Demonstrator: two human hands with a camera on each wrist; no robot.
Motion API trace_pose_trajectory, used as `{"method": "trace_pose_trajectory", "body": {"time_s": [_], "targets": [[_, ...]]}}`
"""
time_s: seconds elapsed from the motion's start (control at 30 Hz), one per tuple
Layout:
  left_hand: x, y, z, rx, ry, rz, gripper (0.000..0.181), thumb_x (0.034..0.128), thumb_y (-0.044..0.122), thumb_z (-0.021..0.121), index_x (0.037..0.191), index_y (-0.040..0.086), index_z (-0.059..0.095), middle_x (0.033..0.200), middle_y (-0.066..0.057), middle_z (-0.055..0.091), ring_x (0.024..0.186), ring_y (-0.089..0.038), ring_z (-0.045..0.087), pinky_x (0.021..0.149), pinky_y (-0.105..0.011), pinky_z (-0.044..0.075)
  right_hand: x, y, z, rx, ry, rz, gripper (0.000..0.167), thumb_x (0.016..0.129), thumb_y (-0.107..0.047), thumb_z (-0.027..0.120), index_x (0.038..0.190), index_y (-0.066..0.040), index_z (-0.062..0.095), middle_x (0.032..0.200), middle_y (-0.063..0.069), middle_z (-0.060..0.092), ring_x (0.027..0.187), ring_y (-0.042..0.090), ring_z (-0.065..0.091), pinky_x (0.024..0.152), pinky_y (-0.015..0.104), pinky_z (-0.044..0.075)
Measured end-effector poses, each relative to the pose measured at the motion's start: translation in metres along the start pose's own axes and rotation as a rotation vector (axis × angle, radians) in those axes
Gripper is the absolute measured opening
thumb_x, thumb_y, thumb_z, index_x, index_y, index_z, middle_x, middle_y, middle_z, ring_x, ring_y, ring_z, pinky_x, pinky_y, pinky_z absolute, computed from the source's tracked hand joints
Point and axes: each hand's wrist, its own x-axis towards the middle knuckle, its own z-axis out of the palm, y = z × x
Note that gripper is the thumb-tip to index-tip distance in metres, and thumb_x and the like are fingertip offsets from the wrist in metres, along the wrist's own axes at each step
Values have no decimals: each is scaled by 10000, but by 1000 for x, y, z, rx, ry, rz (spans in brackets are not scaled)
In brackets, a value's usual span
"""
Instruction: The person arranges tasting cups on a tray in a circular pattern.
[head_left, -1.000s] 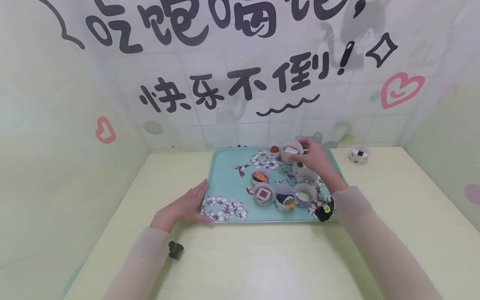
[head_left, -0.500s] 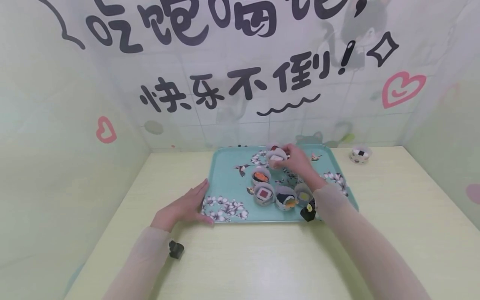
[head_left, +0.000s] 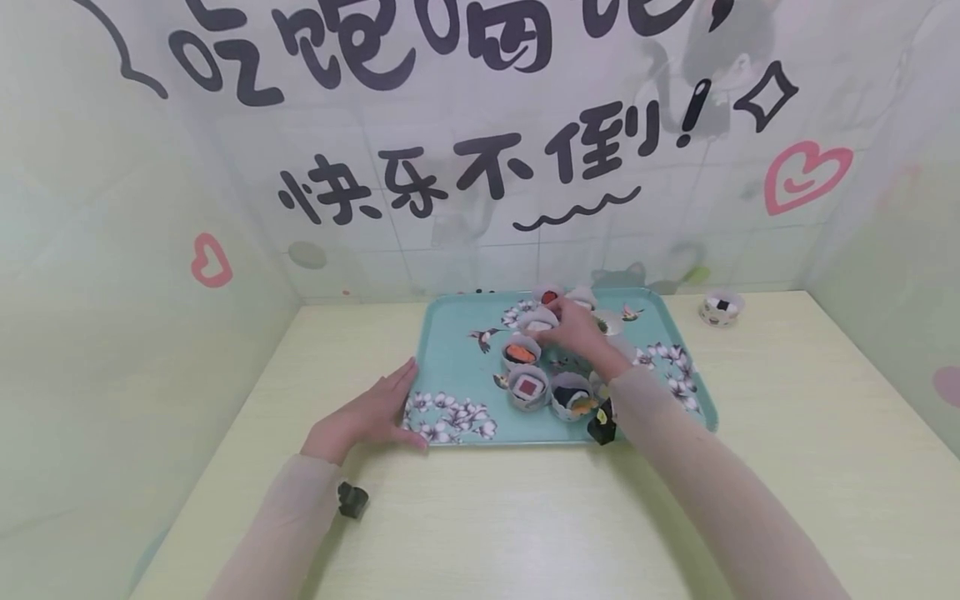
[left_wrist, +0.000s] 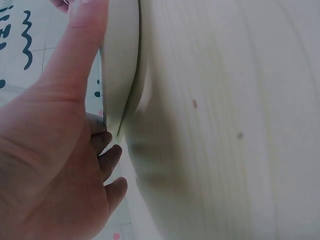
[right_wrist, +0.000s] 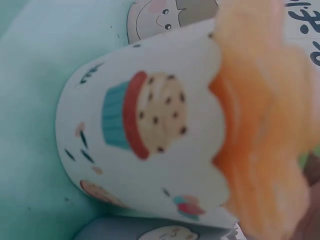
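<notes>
A teal tray (head_left: 457, 333) with flower and bird prints lies on the table. Its front left corner is touched by my left hand (head_left: 375, 414), fingers laid along the left edge and thumb at the front edge. In the left wrist view the thumb (left_wrist: 70, 55) runs along the tray rim (left_wrist: 121, 60). My right hand (head_left: 581, 332) grips a paper cup (head_left: 537, 321) with a white item inside, over the tray's middle. Just in front are a cup with orange topping (head_left: 520, 353) and a cup with a red-centred white square (head_left: 528, 387). The right hand and forearm partly hide other cups.
A cup with dark and orange food (head_left: 572, 398) fills much of the right wrist view. Further cups (head_left: 581, 297) stand at the tray's back. Right of the tray, a separate cup (head_left: 721, 308) stands on the table, near the printed backdrop (head_left: 480, 258).
My right hand has carried the cup left and slightly toward the front, ending behind the orange-topped cup. My left hand stays on the tray's corner.
</notes>
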Motion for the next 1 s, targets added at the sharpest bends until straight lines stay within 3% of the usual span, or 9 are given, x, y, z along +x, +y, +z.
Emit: {"method": "trace_pose_trajectory", "body": {"time_s": [0.3, 0.63, 1.0], "targets": [[1, 2, 0, -8, -12, -21, 1352, 682, 614, 806, 1577, -47, 36, 1674, -220, -4, 1543, -421, 79, 1268, -563, 138, 1, 2, 2, 80, -103, 3, 618, 950, -198, 663, 1485, -39, 396, 1500, 175, 474, 1388, 327, 453, 1171, 488, 410], [2, 0, 1, -4, -4, -14, 1352, 683, 621, 800, 1575, -53, 39, 1671, -228, 1, 1540, -426, 84, 1264, -572, 142, 0, -4, 4, 180, -177, -37, 512, 1029, -143, 512, 1490, 27, 367, 1489, 254, 449, 1335, 360, 513, 1080, 435, 517], [2, 1, 1, -5, -13, -18, 1357, 677, 640, 788, 1581, -34, 33, 1677, -210, -13, 1544, -419, 72, 1266, -562, 134, -5, -6, -5, 134, -179, -30, 483, 1036, -216, 520, 1464, -20, 416, 1478, 220, 473, 1283, 357, 554, 1026, 440, 552]]}}
